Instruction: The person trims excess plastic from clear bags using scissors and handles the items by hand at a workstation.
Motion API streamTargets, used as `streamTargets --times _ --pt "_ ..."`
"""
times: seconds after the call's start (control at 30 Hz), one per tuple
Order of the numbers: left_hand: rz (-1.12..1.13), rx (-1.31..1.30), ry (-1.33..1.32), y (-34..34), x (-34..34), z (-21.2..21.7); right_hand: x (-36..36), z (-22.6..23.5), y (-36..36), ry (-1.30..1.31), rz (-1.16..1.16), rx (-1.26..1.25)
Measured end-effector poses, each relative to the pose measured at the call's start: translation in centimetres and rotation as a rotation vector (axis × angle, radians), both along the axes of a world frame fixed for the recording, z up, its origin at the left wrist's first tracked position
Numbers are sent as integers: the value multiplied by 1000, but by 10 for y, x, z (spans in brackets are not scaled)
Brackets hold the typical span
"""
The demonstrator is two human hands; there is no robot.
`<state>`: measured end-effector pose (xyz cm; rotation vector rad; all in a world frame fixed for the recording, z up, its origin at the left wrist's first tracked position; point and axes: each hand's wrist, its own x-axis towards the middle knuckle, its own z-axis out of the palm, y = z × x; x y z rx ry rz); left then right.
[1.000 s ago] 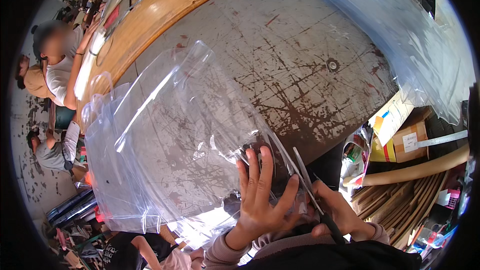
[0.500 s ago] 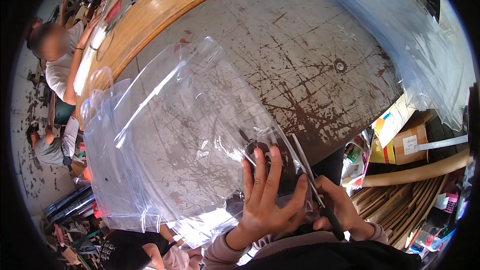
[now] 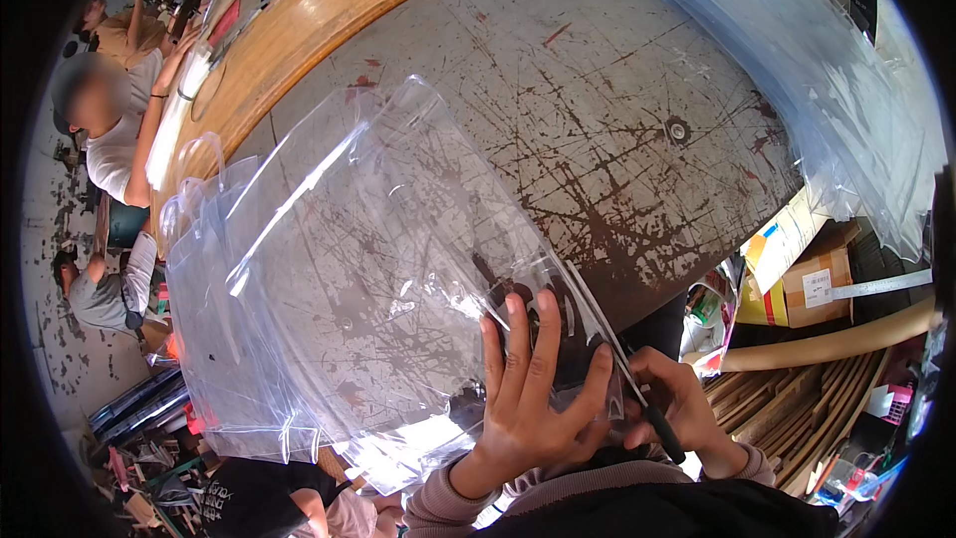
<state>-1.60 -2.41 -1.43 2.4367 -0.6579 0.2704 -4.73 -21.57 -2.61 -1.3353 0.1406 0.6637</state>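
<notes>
Both hands (image 3: 597, 408) shifted right, still pressing the clear plastic bag (image 3: 368, 269).

A brown cardboard box (image 3: 825, 284) with a small white label (image 3: 817, 288) sits low on the right, under the edge of the surface (image 3: 558, 70). Just beside it on the left leans a flat yellow and white package (image 3: 779, 242). A small colourful package (image 3: 703, 307) lies lower, near them.

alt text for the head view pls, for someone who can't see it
A left hand presses flat on a clear plastic bag at the edge of a scratched grey table, while the right hand grips a dark thin tool beside it.
</notes>
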Motion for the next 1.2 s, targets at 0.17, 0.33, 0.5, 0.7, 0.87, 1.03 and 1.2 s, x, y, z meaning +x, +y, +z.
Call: streamTargets --times 0.17,0.33,0.5,0.7,0.87,1.03,1.2 --pt "-19 -20 4 1 0 -1 9 2 2 -23 6 29" --pt "7 -5 35 -1 1 3 11 2 4 -55 11 30" --pt "36 5 59 -2 1 6 8 -2 -1 -40 35 -11" --pt "21 33 49 -1 1 4 7 4 4 1 -24 -4" --pt "15 27 58 -1 0 5 8 0 4 -31 -15 44" --pt "7 22 55 -1 -2 4 14 3 7 -12 -14 61" --pt "9 -10 97 -2 -2 5 15 1 4 -13 25 26"
